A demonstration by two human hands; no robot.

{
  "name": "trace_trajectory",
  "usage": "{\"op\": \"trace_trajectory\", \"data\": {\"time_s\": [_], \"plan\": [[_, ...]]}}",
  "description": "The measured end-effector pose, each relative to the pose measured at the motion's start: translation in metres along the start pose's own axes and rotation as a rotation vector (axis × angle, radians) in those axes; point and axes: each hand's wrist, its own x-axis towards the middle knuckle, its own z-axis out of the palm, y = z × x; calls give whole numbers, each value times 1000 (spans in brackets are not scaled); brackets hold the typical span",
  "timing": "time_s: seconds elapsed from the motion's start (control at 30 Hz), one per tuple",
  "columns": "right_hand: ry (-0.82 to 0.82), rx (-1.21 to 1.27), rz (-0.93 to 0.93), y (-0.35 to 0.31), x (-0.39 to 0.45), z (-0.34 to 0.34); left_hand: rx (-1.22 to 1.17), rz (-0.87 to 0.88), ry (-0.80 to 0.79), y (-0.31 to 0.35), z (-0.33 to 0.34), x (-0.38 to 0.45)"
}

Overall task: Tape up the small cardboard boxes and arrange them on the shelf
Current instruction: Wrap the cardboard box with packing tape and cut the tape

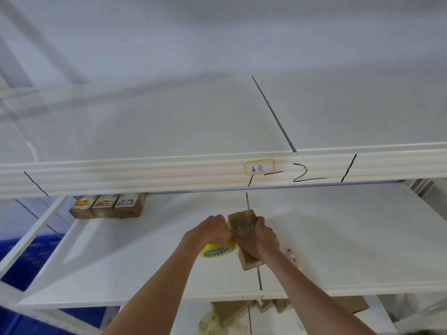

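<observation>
A small brown cardboard box (242, 220) lies on the white middle shelf (338, 238), with a strip of clear tape over its top. My right hand (258, 238) grips the box around its middle. Just left of the box, my left hand (211, 229) is curled around the yellow tape roll (217, 250); the roll hangs below its fingers, and the hand meets my right hand at the box's edge. Three taped boxes (108, 205) with printed labels stand side by side at the back left of the same shelf.
A small pale cutter (294, 258) lies on the shelf just right of my right forearm. The upper shelf rail (169, 175) carries a yellow-framed label and black marks. Loose cardboard boxes (232, 313) sit on the lower shelf. A blue crate (26, 257) stands at left.
</observation>
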Motion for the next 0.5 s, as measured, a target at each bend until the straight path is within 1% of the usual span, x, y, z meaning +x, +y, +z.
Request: {"op": "trace_trajectory", "data": {"time_s": [0.07,0.13,0.2,0.27,0.37,0.5], "plan": [[40,-18,4,-1,-1,1,8,-26,-5,2,0,1],[42,-39,3,0,1,3,30,-34,2,3,0,2],[-27,14,13,3,6,3,44,-28,13,4,0,3],[-118,156,50,11,11,2,39,-14,11,2,-1,4],[-192,284,97,25,17,1,5,-14,-26,-4,-4,2],[-366,527,147,41,21,-2,-55,-11,-51,-6,-15,-5]]}}
